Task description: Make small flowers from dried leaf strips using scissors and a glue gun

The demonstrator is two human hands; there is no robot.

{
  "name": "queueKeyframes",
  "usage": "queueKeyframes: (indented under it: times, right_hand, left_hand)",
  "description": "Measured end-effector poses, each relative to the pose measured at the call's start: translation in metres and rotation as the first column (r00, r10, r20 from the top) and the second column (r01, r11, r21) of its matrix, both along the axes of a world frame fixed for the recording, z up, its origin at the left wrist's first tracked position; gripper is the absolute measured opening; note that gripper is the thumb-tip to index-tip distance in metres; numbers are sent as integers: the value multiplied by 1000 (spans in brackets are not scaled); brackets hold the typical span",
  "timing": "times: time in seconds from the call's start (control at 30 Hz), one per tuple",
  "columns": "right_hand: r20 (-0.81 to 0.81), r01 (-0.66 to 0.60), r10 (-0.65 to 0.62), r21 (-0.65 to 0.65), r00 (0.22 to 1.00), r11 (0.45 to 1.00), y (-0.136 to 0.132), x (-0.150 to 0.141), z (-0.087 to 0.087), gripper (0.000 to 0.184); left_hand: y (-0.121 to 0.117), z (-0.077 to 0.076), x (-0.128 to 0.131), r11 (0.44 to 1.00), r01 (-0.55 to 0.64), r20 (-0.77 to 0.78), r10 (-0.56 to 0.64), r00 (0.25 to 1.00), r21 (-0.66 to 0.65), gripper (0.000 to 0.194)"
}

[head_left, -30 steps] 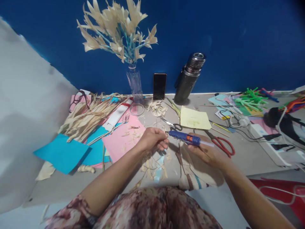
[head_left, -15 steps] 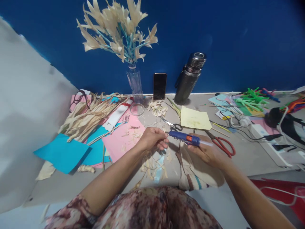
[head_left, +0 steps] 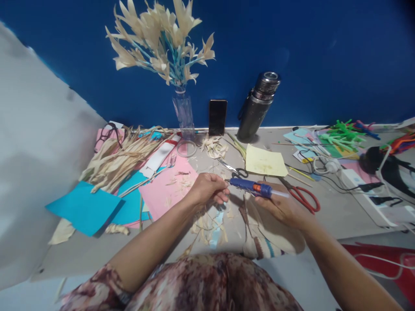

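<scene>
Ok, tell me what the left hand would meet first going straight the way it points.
Probably the blue plastic glue gun, tip first, held in the right hand; depth there is unclear.

We are facing a deep blue wall (head_left: pixel 327 60) that is rising behind the far edge of the grey bench (head_left: pixel 337 221), with a thin pale strip (head_left: pixel 279 128) running along the join. Beside the bench's left edge, a whitish wall (head_left: pixel 35 142) is meeting the blue along an uneven line and carrying soft, dim shadows.
</scene>
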State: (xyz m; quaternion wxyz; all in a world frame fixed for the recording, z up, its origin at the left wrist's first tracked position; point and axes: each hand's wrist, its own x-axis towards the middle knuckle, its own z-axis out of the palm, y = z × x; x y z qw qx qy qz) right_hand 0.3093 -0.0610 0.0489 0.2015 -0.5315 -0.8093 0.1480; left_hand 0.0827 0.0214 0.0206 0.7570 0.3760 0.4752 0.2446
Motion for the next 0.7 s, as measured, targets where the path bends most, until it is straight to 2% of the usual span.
queueKeyframes:
  times: [0.5,0.7]
  right_hand:
    - [0,6,-6,-11,1000,1000,1,3,-5,37]
    - [11,-50,50,56,999,997,1,6,-6,36]
  left_hand:
    - [0,-1,-1,1000,-2,11,2,1000,4,13]
    - [0,-3,-2,1000,-26,14,26,1000,-6,14]
